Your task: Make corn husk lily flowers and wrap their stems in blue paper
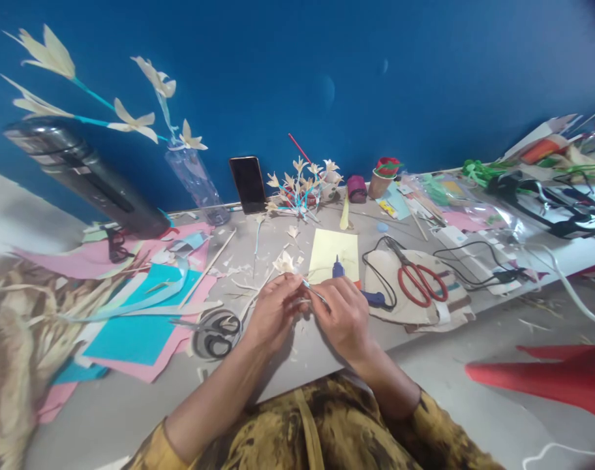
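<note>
A small cream flower stands up at the fingertips of my left hand, whose fingers are pinched round its base. My right hand is closed on the thin blue-wrapped stem of that flower, close beside the left fingertips. Just beyond my right hand is a blue glue gun, its nozzle pointing up over a pale yellow sheet. Black-handled scissors lie left of my left hand. Red-handled scissors rest on a folded cloth to the right.
Blue sheets, pink paper and dry husks cover the left side. Behind stand a dark flask, a clear bottle with flowers, a phone and a flower cluster. Wires and a power strip lie right.
</note>
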{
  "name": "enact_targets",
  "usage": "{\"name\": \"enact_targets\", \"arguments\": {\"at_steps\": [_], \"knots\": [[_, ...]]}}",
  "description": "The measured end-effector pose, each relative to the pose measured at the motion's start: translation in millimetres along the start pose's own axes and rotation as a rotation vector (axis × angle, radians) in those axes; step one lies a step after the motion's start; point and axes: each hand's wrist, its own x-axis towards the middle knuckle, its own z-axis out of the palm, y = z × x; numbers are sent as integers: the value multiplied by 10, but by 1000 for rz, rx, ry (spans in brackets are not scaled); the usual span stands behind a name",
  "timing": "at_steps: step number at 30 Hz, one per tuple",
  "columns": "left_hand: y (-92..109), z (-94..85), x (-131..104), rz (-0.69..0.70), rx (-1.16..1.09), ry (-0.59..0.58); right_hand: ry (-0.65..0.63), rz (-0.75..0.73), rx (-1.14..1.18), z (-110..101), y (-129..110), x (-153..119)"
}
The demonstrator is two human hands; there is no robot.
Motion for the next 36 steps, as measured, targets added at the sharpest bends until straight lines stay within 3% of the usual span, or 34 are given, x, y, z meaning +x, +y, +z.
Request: {"name": "enact_targets", "arguments": {"at_steps": [8,16,22,30,33,36], "knots": [[7,18,-4,8,3,77,-3,22,29,26,-20,-18],[-11,10,7,28,-41,28,15,232,241,0,-31,-21],[-22,-4,23,34,-39,32,23,211,257,1,-42,-23],[-31,0,27,72,4,126,48,266,305,-1,-66,-26],[-44,6,33,91,36,157,53,364,376,0,-72,-33],[-57,11,37,122,23,150,-29,636,510,-2,-70,-25]]}}
